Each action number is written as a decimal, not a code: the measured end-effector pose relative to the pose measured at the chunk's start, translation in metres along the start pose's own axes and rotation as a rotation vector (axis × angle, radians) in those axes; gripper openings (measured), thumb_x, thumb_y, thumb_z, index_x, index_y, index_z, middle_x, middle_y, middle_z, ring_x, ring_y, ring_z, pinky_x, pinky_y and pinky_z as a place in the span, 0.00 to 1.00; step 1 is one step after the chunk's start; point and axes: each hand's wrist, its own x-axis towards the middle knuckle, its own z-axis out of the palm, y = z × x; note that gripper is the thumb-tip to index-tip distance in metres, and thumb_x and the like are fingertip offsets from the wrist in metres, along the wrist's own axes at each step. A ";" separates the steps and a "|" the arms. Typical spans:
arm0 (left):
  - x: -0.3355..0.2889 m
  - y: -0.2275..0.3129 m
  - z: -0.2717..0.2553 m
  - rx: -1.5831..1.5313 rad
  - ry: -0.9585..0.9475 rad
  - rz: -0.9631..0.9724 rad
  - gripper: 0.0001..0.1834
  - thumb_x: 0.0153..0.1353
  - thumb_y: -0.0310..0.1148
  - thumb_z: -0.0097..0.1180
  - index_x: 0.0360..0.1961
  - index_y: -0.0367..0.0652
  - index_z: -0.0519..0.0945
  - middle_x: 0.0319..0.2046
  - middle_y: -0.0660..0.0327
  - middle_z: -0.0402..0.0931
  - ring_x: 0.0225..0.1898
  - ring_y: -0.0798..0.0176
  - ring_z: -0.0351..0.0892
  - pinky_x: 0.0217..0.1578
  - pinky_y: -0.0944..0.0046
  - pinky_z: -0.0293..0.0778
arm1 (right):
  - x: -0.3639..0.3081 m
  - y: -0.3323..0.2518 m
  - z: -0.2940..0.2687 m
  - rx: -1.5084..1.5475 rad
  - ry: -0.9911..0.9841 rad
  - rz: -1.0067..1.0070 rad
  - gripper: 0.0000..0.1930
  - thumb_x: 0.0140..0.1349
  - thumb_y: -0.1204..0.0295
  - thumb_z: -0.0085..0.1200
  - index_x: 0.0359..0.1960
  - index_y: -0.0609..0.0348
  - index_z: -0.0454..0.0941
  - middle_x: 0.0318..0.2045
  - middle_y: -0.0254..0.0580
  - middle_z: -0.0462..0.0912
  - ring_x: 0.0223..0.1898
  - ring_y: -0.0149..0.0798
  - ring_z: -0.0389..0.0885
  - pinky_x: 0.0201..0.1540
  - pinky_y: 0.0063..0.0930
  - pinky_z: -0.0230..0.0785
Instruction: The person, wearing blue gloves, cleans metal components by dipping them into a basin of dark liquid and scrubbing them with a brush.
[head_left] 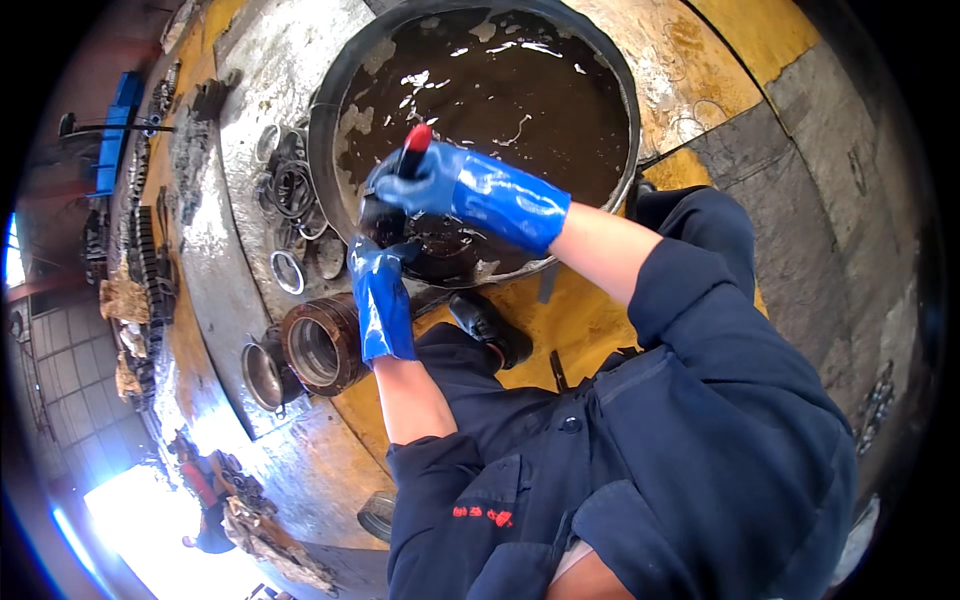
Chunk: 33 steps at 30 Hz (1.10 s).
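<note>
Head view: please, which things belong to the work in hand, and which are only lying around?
In use:
right hand, gripping the red-ended tool
left hand, close by; its grip is unclear
tub
dark liquid

Apparently just lying about:
rusty ring
metal bowl-like part
thin ring
blue object

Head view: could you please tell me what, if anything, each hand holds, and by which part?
The right hand grips a red-tipped black tool by its handle, below the red end. Whether the left hand holds anything cannot be told.
</note>
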 end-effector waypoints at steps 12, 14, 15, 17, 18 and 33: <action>0.021 -0.018 -0.013 -0.016 0.021 -0.055 0.35 0.46 0.20 0.74 0.60 0.34 0.82 0.48 0.52 0.89 0.46 0.56 0.87 0.50 0.57 0.81 | 0.024 0.040 -0.044 -0.292 0.489 0.446 0.24 0.66 0.49 0.57 0.37 0.60 0.89 0.32 0.45 0.89 0.35 0.38 0.85 0.44 0.36 0.76; 0.024 -0.011 0.000 0.078 0.016 -0.057 0.35 0.46 0.19 0.75 0.61 0.34 0.82 0.48 0.52 0.88 0.46 0.56 0.87 0.49 0.57 0.82 | 0.011 0.052 -0.060 -0.371 0.498 0.478 0.24 0.65 0.50 0.56 0.42 0.61 0.88 0.38 0.52 0.90 0.42 0.48 0.88 0.50 0.41 0.78; 0.023 -0.007 0.005 0.123 0.012 -0.051 0.36 0.46 0.19 0.75 0.61 0.34 0.82 0.49 0.51 0.88 0.46 0.56 0.87 0.49 0.57 0.82 | 0.006 0.056 -0.069 -0.409 0.500 0.492 0.25 0.64 0.50 0.55 0.44 0.61 0.88 0.41 0.56 0.90 0.46 0.53 0.90 0.53 0.43 0.79; 0.021 0.006 0.009 0.216 0.007 -0.026 0.37 0.46 0.22 0.76 0.62 0.34 0.81 0.52 0.48 0.87 0.51 0.51 0.86 0.53 0.54 0.81 | 0.000 0.051 -0.070 -0.459 0.460 0.541 0.24 0.64 0.51 0.56 0.47 0.59 0.89 0.43 0.59 0.90 0.49 0.54 0.90 0.54 0.42 0.79; 0.019 0.013 0.011 0.260 -0.004 -0.010 0.38 0.46 0.26 0.78 0.62 0.33 0.80 0.55 0.44 0.86 0.56 0.47 0.85 0.57 0.52 0.80 | -0.008 0.049 -0.076 -0.474 0.456 0.542 0.23 0.64 0.52 0.56 0.44 0.58 0.89 0.40 0.57 0.90 0.46 0.51 0.90 0.51 0.41 0.79; 0.048 -0.012 -0.001 0.129 -0.071 0.017 0.36 0.42 0.14 0.69 0.60 0.37 0.83 0.44 0.54 0.88 0.46 0.56 0.86 0.45 0.59 0.82 | -0.003 -0.008 -0.007 -0.029 0.202 -0.142 0.09 0.72 0.72 0.52 0.34 0.58 0.82 0.27 0.30 0.82 0.31 0.24 0.78 0.41 0.28 0.75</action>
